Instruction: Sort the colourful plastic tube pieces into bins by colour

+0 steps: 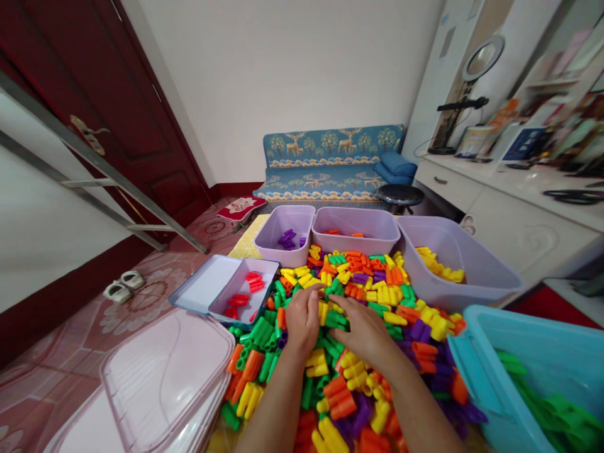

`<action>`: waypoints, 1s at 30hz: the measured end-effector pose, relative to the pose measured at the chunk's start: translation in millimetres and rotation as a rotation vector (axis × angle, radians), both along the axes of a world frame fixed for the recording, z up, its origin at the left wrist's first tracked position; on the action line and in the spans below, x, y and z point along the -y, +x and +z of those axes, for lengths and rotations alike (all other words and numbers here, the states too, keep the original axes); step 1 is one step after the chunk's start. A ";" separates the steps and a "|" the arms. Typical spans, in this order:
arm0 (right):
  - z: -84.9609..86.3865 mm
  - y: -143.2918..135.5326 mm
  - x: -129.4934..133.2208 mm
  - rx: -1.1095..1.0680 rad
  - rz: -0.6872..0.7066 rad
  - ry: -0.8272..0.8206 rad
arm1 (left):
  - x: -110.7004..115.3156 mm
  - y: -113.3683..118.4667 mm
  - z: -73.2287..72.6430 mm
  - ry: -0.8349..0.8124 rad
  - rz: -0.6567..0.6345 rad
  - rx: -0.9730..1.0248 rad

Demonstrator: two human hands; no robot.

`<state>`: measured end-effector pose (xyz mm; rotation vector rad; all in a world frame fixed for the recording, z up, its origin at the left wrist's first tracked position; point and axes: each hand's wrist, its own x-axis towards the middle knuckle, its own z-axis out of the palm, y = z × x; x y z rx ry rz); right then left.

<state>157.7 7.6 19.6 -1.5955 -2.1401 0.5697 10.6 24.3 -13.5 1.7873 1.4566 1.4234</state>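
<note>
Both hands are laid on a heap of blocks [358, 296] spread over the bench. The left hand [302, 321] is pressed palm down on green and yellow pieces, its fingers curled over a yellow block [323, 310] at the middle of the heap; whether that block is actually gripped cannot be told. The right hand [365, 333] is placed just beside it, fingers reaching toward the same spot over green blocks; its grip is half curled, and nothing is clearly held in it.

Bins are ranged round the heap, seemingly so each colour can be kept apart within reach: a purple-block bin [285, 223] and an orange-block bin [356, 220] at the far edge, a yellow-block bin [472, 277] to the right, a tray [245, 299] with red blocks to the left, and a blue bin [557, 358] with green ones at near right. A clear lid [165, 371] is laid aside at near left.
</note>
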 end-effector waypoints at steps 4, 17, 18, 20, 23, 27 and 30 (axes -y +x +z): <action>-5.4 -4.9 -4.3 -0.290 0.030 0.004 | -0.6 -0.2 0.5 -0.024 -0.138 0.277; -4.5 -7.7 -4.7 -0.594 -0.033 0.024 | -4.1 0.7 7.6 0.035 -0.331 0.562; -2.2 -7.9 -3.8 -0.584 -0.038 0.010 | -5.0 1.4 6.7 0.025 -0.324 0.589; 1.6 -8.2 -2.5 -0.572 -0.044 -0.012 | -6.1 1.7 5.2 0.007 -0.305 0.637; 3.6 -6.3 -2.8 -0.608 -0.068 -0.026 | -6.9 0.2 3.7 -0.041 -0.296 0.712; -0.1 0.0 -7.2 -0.695 -0.129 -0.016 | -8.6 -1.7 0.6 -0.075 -0.252 0.834; -1.8 2.0 -8.9 -0.649 -0.161 0.079 | -10.5 -1.9 -2.9 -0.064 -0.221 0.895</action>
